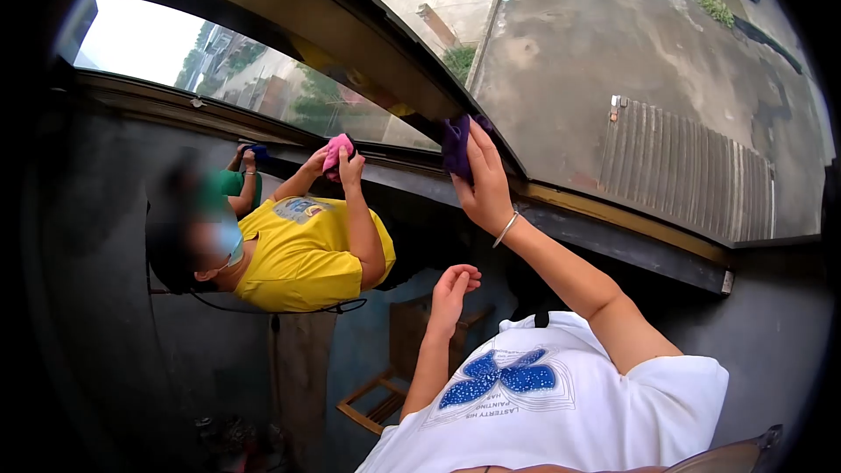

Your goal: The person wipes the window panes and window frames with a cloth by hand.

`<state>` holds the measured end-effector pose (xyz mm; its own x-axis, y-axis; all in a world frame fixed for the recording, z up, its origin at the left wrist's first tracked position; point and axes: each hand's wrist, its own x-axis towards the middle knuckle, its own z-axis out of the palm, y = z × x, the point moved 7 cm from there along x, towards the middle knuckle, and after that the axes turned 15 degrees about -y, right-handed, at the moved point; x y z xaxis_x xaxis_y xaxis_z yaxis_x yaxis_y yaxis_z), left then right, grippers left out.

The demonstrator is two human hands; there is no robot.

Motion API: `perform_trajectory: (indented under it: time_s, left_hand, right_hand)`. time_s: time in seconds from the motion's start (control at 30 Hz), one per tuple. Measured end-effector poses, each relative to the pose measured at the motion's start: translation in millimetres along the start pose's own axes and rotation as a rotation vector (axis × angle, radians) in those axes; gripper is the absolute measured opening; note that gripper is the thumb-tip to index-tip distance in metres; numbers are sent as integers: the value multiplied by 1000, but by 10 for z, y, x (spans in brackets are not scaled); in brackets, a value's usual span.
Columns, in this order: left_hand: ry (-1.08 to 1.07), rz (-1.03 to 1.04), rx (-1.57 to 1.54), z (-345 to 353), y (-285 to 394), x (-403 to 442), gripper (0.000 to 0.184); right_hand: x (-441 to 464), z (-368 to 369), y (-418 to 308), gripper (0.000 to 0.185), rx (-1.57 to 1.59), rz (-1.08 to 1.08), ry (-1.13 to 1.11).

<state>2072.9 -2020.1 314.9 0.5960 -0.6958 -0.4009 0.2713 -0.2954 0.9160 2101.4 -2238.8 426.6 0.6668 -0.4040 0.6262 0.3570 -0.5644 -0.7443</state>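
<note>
A dark purple cloth (456, 147) is pressed by my right hand (484, 177) against the window frame (524, 182), at the lower corner of the glass. A silver bracelet (505, 229) circles the right wrist. Lower and to the left, in front of my white shirt (561, 403), my left hand (453, 298) hangs in the air, its fingers curled together with nothing visible in them. It touches neither the cloth nor the window.
At the left, a person in a yellow shirt (307, 254) holds a pink cloth (336, 154) by the window ledge. Beyond, another person in green (250, 184) has a blue cloth (257, 151). A wooden chair (372, 398) stands below. Outside lies a concrete yard (569, 61).
</note>
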Motion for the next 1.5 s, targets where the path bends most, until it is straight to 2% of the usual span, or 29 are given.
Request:
perform_trajectory:
  time_s: [0.13, 0.2, 0.3, 0.4, 0.5, 0.6, 0.67, 0.73, 0.77, 0.87, 1.0, 1.2, 1.27, 1.33, 1.4, 1.47, 1.5]
  left_hand:
    - [-55, 56, -1, 84, 151, 116, 20]
    - [-62, 82, -1, 108, 208, 152, 19]
    - [-57, 154, -5, 108, 364, 220, 17]
    - [7, 302, 30, -21, 584, 344, 14]
    - [163, 513, 299, -140, 1073, 449, 15]
    - [364, 735, 683, -119, 1780, 447, 34]
    - [406, 850, 775, -131, 2063, 544, 56]
    - [449, 952, 863, -108, 2309, 571, 68]
    - [425, 948, 833, -108, 2381, 612, 75]
    - [368, 961, 800, -42, 2528, 710, 78]
    - [355, 1079, 914, 105, 2669, 710, 87]
    - [277, 1120, 836, 251, 2609, 831, 83]
    - [317, 1200, 846, 375, 2580, 805, 83]
    - [262, 1172, 799, 492, 2513, 887, 84]
    - [232, 1178, 786, 604, 2479, 887, 85]
    - [180, 1230, 841, 793, 2470, 859, 91]
    - [168, 1239, 829, 881, 2449, 849, 91]
  right_hand:
    - [1019, -308, -1090, 73, -101, -398, 59]
    - [1379, -397, -1350, 75, -83, -438, 83]
    - [1417, -418, -1335, 74, -76, -484, 82]
    - [1099, -253, -935, 67, -139, -378, 71]
    - [714, -72, -565, 72, -179, -269, 34]
    - [813, -63, -693, 72, -259, -301, -11]
    - [1039, -101, -918, 73, -305, -372, 7]
    - [1302, -157, -1267, 70, -289, -467, 42]
    - [1443, -189, -1437, 74, -309, -492, 50]
    - [1850, -321, -1932, 75, -351, -564, 98]
    - [2325, -503, -2605, 80, -480, -692, 177]
    - [2806, -850, -3414, 71, -661, -785, 368]
    - [2972, -1019, -3670, 71, -695, -804, 401]
    - [3212, -1227, -3897, 70, -738, -781, 410]
    - [3329, -1448, -4139, 48, -769, -801, 496]
    - [3340, -1640, -4248, 46, -852, -727, 479]
    - [3163, -1666, -4241, 43, -862, -876, 470]
